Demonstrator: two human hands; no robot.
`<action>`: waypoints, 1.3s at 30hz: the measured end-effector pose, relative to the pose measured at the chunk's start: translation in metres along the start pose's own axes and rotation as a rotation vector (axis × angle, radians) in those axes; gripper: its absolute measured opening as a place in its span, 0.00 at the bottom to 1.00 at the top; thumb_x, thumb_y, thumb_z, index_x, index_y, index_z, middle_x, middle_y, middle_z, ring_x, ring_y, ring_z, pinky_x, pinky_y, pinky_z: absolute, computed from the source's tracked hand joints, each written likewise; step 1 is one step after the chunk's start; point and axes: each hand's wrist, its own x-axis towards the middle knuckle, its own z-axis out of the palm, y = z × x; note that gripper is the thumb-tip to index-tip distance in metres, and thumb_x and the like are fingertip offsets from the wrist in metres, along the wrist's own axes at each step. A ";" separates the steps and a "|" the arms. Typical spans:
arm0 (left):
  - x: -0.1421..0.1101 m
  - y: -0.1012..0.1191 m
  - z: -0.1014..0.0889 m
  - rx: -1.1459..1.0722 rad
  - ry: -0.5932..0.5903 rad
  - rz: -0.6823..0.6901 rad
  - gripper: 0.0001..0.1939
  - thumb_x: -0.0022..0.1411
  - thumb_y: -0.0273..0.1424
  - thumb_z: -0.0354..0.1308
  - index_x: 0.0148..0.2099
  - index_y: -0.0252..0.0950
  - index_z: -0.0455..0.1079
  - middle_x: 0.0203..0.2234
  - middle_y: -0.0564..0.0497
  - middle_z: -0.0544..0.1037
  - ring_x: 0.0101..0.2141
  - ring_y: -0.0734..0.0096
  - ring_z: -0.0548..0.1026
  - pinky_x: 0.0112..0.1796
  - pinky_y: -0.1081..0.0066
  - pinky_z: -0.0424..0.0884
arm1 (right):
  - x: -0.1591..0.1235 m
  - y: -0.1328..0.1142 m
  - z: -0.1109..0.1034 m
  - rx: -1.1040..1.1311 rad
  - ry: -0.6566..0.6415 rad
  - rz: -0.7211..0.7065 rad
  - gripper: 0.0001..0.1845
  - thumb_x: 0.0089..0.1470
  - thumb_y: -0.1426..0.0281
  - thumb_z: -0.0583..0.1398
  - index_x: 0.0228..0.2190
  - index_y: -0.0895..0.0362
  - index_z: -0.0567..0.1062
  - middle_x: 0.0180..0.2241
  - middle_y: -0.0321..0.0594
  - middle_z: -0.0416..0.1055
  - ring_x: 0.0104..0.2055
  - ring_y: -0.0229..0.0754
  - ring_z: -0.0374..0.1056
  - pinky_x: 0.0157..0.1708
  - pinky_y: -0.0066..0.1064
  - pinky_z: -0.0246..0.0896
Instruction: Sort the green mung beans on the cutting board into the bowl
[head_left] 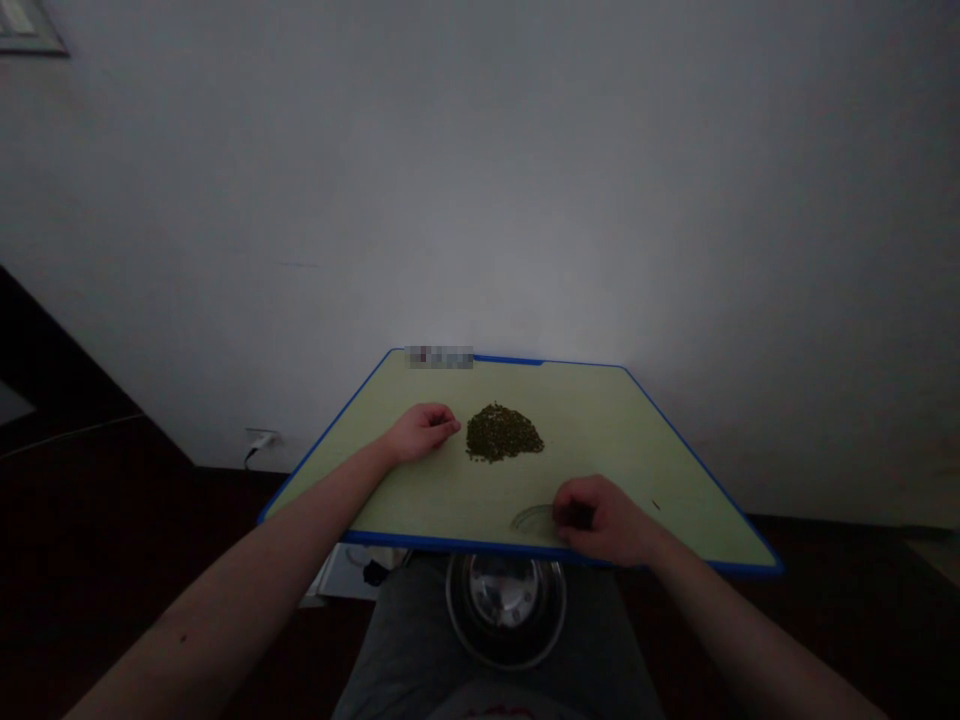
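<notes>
2 hands on board (585, 410): left (421, 432) relaxed beside green heap (504, 433), right (600, 520) curled, grip unclear.

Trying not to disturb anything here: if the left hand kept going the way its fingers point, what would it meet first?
Probably the heap of dark green flakes on the blue-edged green board. It lies just ahead of the left hand, apparently not touching, though depth is hard to judge.

The plastic cutting board (607, 430) looks smooth and matt, the heap of dried leaves (502, 433) rough, the steel bowl (506, 595) glossy, the trousers (405, 640) matt cloth.
</notes>
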 end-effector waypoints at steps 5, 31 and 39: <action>0.000 -0.001 0.000 -0.023 0.004 -0.011 0.14 0.52 0.41 0.53 0.27 0.33 0.64 0.12 0.58 0.63 0.14 0.81 0.58 0.18 0.77 0.53 | 0.008 -0.002 -0.011 0.003 0.016 -0.021 0.02 0.43 0.74 0.57 0.25 0.59 0.69 0.22 0.34 0.64 0.24 0.33 0.59 0.24 0.24 0.56; -0.001 0.000 0.000 -0.039 -0.009 -0.035 0.15 0.52 0.43 0.52 0.27 0.34 0.63 0.13 0.58 0.63 0.15 0.81 0.57 0.17 0.77 0.53 | 0.067 0.012 -0.037 -0.242 0.356 -0.191 0.11 0.49 0.73 0.54 0.36 0.58 0.71 0.31 0.40 0.71 0.32 0.38 0.65 0.33 0.29 0.59; 0.000 -0.001 0.000 -0.014 0.006 -0.026 0.15 0.52 0.42 0.52 0.27 0.34 0.64 0.12 0.58 0.63 0.15 0.81 0.58 0.18 0.77 0.54 | 0.055 0.021 -0.012 -0.299 0.376 -0.126 0.12 0.42 0.77 0.54 0.31 0.58 0.73 0.25 0.37 0.71 0.26 0.36 0.65 0.29 0.27 0.58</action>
